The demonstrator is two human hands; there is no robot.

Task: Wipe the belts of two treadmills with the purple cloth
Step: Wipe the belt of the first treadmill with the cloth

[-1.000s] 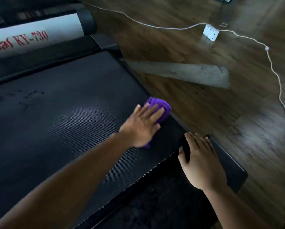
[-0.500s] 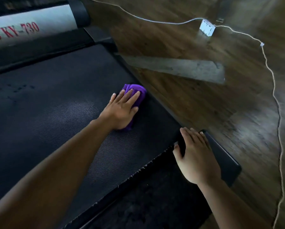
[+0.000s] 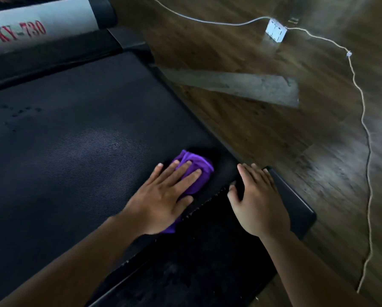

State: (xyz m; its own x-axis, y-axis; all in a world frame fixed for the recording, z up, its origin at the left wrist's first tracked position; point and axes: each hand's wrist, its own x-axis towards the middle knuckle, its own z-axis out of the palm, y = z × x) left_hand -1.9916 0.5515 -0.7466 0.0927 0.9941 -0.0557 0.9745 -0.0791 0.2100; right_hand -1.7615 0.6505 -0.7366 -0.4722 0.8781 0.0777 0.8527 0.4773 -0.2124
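Observation:
A black ribbed treadmill belt [image 3: 79, 151] fills the left of the head view. The purple cloth [image 3: 194, 171] lies bunched near the belt's rear right corner. My left hand [image 3: 163, 200] presses flat on the cloth with straight fingers, and purple shows past the fingertips and under the palm. My right hand [image 3: 256, 202] rests on the treadmill's black rear corner, fingers laid over the side rail [image 3: 292, 196] and thumb on the inner edge. Only one treadmill is in view.
The treadmill's white motor cover with red "KY-730" lettering [image 3: 37, 25] is at the top left. Wooden floor [image 3: 274, 134] lies to the right, with a white power strip [image 3: 276, 30], a thin white cord [image 3: 362, 103] trailing along it and a grey patch [image 3: 241, 87].
My left hand has drawn the cloth back toward me along the belt's right side, to the rear edge beside my right hand. The right hand kept its place on the corner.

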